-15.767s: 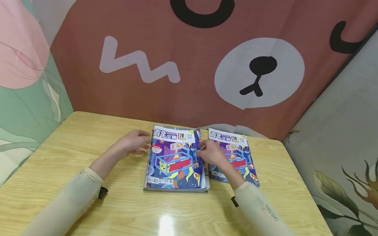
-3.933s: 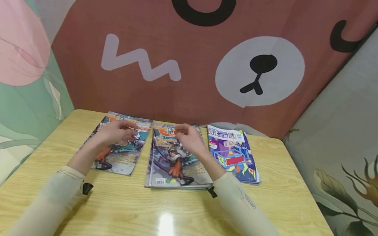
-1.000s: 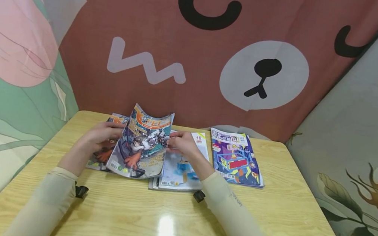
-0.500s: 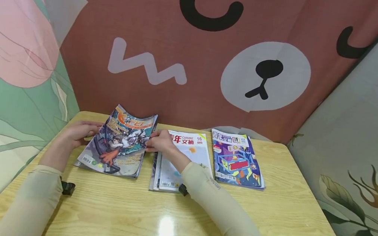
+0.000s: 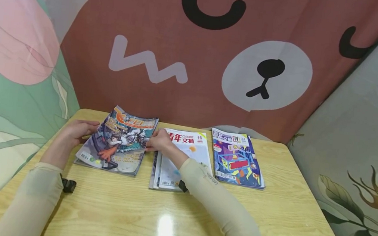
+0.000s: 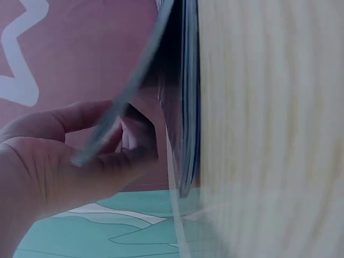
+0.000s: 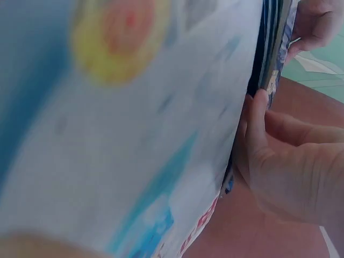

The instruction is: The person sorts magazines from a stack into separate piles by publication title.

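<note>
A comic magazine (image 5: 121,142) with an orange title and a figure in orange lies at the left on top of a like magazine. My left hand (image 5: 78,132) is at its left edge; in the left wrist view, thumb and fingers (image 6: 75,115) grip a raised, bent sheet edge (image 6: 126,94) standing away from the pages below. At the right edge, my right hand (image 5: 161,141) pinches the magazine, with fingertips (image 7: 259,102) against the layered page edges. Beneath the right forearm is a white magazine (image 5: 189,148) marked 16, partly covered by hand and sleeve, topping the middle stack.
A purple-blue magazine (image 5: 237,159) marked 22 lies on others at the right. The wooden table (image 5: 127,210) extends in front of the stacks. A brown bear-print curtain (image 5: 197,96) hangs behind the table, and patterned cloths hang on both sides.
Both hands have brought the comic magazine from the middle stack left onto the like one, uncovering the white magazine. Over the last half second it settled lower. Earlier, purple magazines went right.
</note>
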The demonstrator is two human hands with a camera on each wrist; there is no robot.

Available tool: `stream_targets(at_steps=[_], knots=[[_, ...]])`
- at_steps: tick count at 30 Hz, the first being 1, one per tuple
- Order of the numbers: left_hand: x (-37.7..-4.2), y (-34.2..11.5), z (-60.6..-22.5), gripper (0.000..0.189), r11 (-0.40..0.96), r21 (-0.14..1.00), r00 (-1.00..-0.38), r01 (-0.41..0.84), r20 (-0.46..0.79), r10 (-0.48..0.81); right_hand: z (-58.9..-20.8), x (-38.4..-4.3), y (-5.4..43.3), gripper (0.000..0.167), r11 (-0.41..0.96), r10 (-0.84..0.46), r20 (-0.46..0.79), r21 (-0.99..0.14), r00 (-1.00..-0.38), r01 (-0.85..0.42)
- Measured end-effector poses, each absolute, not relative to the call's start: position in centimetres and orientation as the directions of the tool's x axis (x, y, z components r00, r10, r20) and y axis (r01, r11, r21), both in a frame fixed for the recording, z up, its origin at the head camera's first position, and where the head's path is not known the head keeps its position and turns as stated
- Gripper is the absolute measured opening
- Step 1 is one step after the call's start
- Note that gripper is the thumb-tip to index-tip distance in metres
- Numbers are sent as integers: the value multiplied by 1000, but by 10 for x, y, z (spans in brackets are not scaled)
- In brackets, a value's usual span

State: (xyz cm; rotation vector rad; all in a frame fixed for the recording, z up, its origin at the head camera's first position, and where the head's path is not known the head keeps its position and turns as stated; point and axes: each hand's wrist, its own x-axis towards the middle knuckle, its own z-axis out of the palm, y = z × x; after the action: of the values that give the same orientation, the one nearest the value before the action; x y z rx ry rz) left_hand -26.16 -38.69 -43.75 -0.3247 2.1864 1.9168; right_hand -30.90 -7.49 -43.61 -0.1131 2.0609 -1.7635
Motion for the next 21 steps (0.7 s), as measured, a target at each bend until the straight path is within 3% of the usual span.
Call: stream_targets(at_steps=[5,13,21], knots=[[-258,-386,-433,58,229,929,-956,-292,-285,-65,-434,-309,-69,10,217,-381,-285,-952,-880,214],[-257,-363,-414,57,360,905,-974,-226,-221,-56,-421,-299,-48,51,215,-431,-234,-965,-872,152],[-255,-324,-399,50,413,901,-984,-129,-167,58,-400,-284,-20,32,258,-438,-175,-964,-882,63]])
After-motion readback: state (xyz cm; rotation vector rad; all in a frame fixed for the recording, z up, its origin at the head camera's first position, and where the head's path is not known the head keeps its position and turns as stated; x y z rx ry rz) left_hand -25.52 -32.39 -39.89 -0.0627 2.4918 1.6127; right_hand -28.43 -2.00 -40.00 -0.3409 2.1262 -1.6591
